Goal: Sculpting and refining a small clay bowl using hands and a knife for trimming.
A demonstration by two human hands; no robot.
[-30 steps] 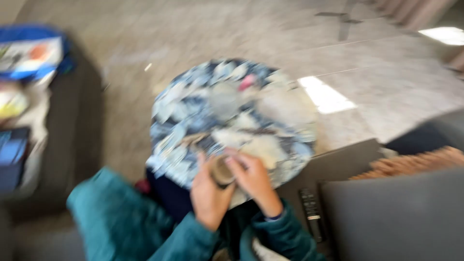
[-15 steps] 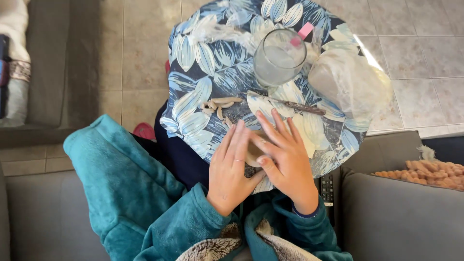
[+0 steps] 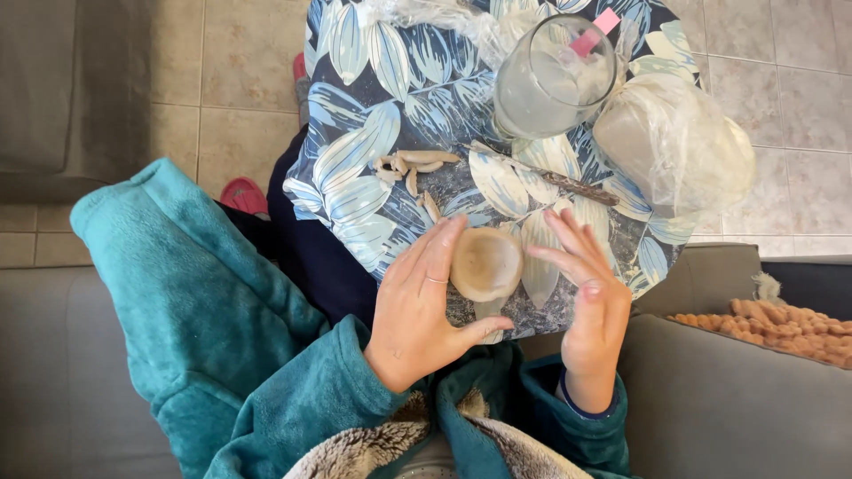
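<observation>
Left hand is cupping a small clay bowl near the table edge; right hand is hovering beside it, fingers spread. The glass jar is standing cut off above.

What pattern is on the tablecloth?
Pale leaves on dark blue tablecloth, seen clearly in the head view.

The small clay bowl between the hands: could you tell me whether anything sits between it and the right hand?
Nothing visible does. The left hand cups the clay bowl, and the right hand is open beside it, with only patterned tablecloth between.
</observation>
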